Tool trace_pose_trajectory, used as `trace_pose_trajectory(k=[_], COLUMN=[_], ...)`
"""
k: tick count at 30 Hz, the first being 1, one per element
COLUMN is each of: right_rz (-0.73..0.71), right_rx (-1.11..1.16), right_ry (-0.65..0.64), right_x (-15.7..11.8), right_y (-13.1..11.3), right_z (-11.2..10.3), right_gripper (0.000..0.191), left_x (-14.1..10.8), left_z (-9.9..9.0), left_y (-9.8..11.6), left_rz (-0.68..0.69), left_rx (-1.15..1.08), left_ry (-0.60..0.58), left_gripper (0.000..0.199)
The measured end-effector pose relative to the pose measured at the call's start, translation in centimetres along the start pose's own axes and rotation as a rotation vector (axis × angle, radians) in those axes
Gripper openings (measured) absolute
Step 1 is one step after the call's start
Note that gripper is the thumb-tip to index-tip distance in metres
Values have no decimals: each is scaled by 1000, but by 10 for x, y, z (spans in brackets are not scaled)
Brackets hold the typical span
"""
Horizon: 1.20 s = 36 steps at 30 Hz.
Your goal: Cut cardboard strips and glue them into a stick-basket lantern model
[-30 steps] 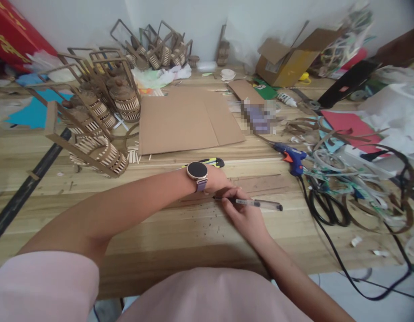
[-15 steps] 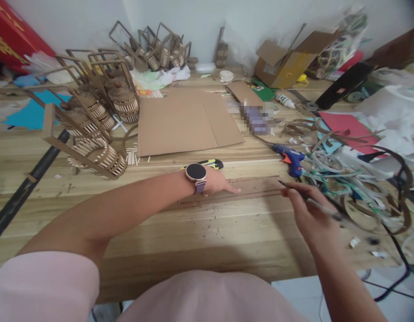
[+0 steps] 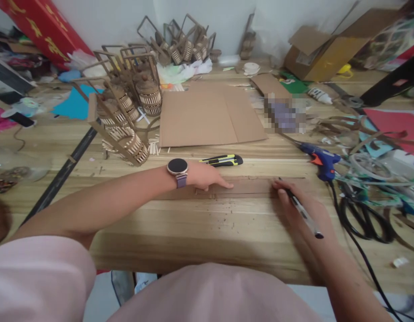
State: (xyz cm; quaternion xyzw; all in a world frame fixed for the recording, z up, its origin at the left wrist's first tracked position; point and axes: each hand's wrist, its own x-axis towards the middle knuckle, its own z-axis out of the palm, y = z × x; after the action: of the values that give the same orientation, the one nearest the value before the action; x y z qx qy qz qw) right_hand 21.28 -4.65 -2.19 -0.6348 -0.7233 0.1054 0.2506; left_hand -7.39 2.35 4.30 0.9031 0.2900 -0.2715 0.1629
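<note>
My left hand (image 3: pixel 207 175), with a watch (image 3: pixel 177 167) on its wrist, lies on a narrow cardboard strip (image 3: pixel 252 187). Its index finger is stretched out along the strip, and the other fingers are partly hidden. A clear pen with a black end cap (image 3: pixel 304 212) is gripped in my right hand (image 3: pixel 317 210), its tip near the right part of the strip. Dark lines run lengthwise on the cardboard. Just behind my left hand rests a black and yellow utility knife (image 3: pixel 232 160). Small dark crumbs are scattered in front of the strip.
A large cardboard sheet (image 3: pixel 200 118) lies farther back. Small lantern-like models with stick sides (image 3: pixel 149 96) stand at the left. At the right are a blue glue gun (image 3: pixel 323 161), black-handled scissors (image 3: pixel 364 219) and tangled strips. An open carton (image 3: pixel 337 53) stands behind.
The camera view has turned, so the bench contents appear farther right and more shows at the left. My right hand and the pen have moved left along the strip; my left hand stays on it.
</note>
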Motion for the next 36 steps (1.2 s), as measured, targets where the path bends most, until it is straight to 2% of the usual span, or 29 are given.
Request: trace_pose_trajectory(k=[4, 7, 9, 11, 14, 17, 23, 31, 36], right_rz=[37, -25, -82, -98, -40, -25, -54, -145, -166], right_rx=[-12, 69, 214, 377, 545, 591, 625, 629, 639], right_ry=[47, 163, 175, 44, -143, -207, -221, -205, -202], right_x=[5, 4, 0, -6, -12, -14, -15, -15, -13], right_y=[-3, -27, -51, -76, -106, -123, -133, -136, -139], right_z=[2, 1, 2, 7, 22, 41, 65, 72, 73], right_gripper=[36, 33, 29, 24, 18, 14, 15, 10, 9], left_x=[-4, -1, 1, 2, 1, 2, 3, 1, 2], left_z=[7, 8, 8, 7, 5, 5, 8, 8, 9], left_y=[-3, -5, -6, -6, -5, -6, -9, -9, -8], left_rz=[-15, 1, 1, -5, 5, 21, 0, 6, 20], left_rx=[-35, -26, -25, -34, -47, -83, -209, -257, -287], left_ry=[26, 41, 30, 17, 31, 56, 111, 108, 130], left_gripper=[75, 76, 76, 76, 77, 78, 67, 44, 37])
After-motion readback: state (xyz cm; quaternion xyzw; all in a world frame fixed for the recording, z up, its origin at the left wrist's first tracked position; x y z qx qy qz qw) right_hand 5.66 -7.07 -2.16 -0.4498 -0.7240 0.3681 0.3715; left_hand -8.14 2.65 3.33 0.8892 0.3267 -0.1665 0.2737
